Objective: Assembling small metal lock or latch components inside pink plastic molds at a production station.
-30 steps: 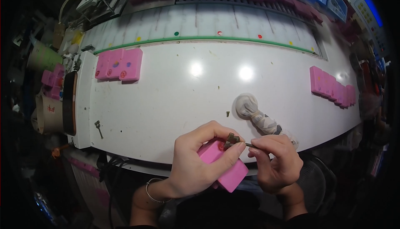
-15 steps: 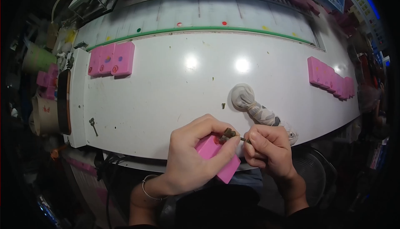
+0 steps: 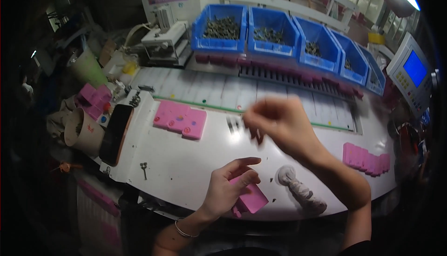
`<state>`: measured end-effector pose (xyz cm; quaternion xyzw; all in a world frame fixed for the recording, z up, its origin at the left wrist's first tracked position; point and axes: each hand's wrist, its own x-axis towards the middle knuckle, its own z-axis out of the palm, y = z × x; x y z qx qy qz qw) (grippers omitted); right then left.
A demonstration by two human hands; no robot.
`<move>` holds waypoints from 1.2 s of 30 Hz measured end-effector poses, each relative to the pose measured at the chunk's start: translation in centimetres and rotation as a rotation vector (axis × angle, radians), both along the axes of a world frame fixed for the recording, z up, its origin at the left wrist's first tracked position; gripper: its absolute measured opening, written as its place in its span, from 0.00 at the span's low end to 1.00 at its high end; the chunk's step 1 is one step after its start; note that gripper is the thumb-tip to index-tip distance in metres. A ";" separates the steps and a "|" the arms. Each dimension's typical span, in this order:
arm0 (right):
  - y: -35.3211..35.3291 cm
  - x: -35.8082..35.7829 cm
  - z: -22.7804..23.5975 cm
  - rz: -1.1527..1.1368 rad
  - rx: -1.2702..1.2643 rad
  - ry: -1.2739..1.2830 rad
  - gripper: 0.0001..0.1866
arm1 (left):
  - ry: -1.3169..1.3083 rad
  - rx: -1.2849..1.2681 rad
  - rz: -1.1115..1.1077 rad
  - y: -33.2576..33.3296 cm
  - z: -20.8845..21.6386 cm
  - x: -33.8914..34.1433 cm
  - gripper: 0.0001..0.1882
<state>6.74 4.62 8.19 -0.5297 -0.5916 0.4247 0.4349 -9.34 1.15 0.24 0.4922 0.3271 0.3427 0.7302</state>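
Observation:
My left hand (image 3: 226, 191) is closed round a pink block (image 3: 255, 200) near the table's front edge, its forefinger lifted off it. Raised over the middle of the table, my right hand (image 3: 277, 121) is smeared by motion. Its fingers are bent together, and a small dark blurred shape (image 3: 232, 124) shows at their tips; I cannot make out what it is. To the right of the block lies a cloth-wrapped, mallet-shaped bundle (image 3: 300, 191). Small dark bits lie on the table between the two.
Several blue bins (image 3: 221, 28) of small metal parts stand at the back. Pink blocks (image 3: 179, 118) sit at the left, and a row of pink blocks (image 3: 365, 158) at the right. A phone (image 3: 116, 135) and paper cup (image 3: 86, 128) are at the left edge, a keypad device (image 3: 412, 70) at far right.
My right hand has left the block and risen toward the table's middle. The small metal parts held at the block no longer show there. The view has tilted up, bringing the bins in.

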 end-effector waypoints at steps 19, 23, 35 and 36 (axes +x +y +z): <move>-13.3 2.3 -5.9 -0.160 0.147 -0.302 0.23 | -0.071 -0.223 -0.198 -0.4 -1.6 2.7 0.35; -16.8 4.1 -8.7 -0.184 -0.002 -0.846 0.32 | 0.005 -0.237 -0.163 -0.1 -1.4 3.1 0.34; -15.7 1.0 -8.1 -0.230 0.494 -1.056 0.21 | 0.055 0.066 -0.012 -1.5 -3.3 4.7 0.31; -15.8 1.2 -7.8 -0.222 0.450 -1.005 0.21 | 0.051 -0.028 -0.063 -1.6 -2.4 4.5 0.31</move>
